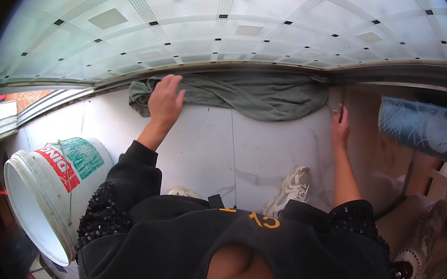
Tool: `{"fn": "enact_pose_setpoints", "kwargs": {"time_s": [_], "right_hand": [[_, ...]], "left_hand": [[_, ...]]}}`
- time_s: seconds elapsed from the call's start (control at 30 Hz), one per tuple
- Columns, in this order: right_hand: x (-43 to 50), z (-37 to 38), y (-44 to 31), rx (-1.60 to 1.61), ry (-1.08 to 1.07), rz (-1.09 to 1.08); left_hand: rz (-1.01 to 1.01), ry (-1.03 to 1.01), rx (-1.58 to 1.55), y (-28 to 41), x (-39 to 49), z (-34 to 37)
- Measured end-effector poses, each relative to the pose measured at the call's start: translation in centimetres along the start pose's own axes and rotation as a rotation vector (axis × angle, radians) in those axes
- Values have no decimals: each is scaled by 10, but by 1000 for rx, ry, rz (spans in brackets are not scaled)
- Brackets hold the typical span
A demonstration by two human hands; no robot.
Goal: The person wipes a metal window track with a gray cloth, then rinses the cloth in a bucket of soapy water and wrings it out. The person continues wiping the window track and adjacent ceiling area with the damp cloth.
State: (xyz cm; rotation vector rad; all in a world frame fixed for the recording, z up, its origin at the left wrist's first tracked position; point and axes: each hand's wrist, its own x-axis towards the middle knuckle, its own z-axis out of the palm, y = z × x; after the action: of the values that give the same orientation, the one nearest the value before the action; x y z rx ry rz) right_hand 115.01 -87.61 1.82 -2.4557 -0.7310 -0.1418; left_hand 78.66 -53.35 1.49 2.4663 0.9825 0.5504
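A grey-green towel [253, 91] lies long and folded on the marble-look tile floor, against the foot of a patterned frosted-glass panel [203, 25]. My left hand [166, 101] is over the towel's bunched left end, fingers stretched and thumb apart. Whether its palm touches the cloth is hard to see. Just beyond the towel's right end, my right hand [341, 126] is held edge-on, fingers pointing forward, with nothing visible in it.
A white plastic bucket [47, 194] with a wire handle lies tipped at my left. Pale sneakers [290, 188] stand on the tiles [202, 145]. To the right are a glossy brown surface [386, 158], a blue patterned cloth [427, 131] and a carved furniture part [417, 252].
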Motion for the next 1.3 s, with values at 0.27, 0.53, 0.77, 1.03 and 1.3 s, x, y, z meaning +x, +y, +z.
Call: {"fn": "enact_pose_setpoints", "kwargs": {"time_s": [0.27, 0.53, 0.77, 1.03, 1.3], "right_hand": [[-75, 20, -96, 208, -1036, -21], [-136, 71, -137, 1010, -843, 817], [-66, 75, -125, 1076, -99, 915], [-22, 62, -108, 733, -182, 722], [47, 79, -107, 672, -96, 633]], "left_hand": [[732, -497, 327, 12, 52, 59], [382, -139, -379, 65, 51, 17], [554, -293, -356, 114, 75, 6], [656, -362, -117, 125, 83, 48], [674, -341, -161, 132, 82, 56]]}}
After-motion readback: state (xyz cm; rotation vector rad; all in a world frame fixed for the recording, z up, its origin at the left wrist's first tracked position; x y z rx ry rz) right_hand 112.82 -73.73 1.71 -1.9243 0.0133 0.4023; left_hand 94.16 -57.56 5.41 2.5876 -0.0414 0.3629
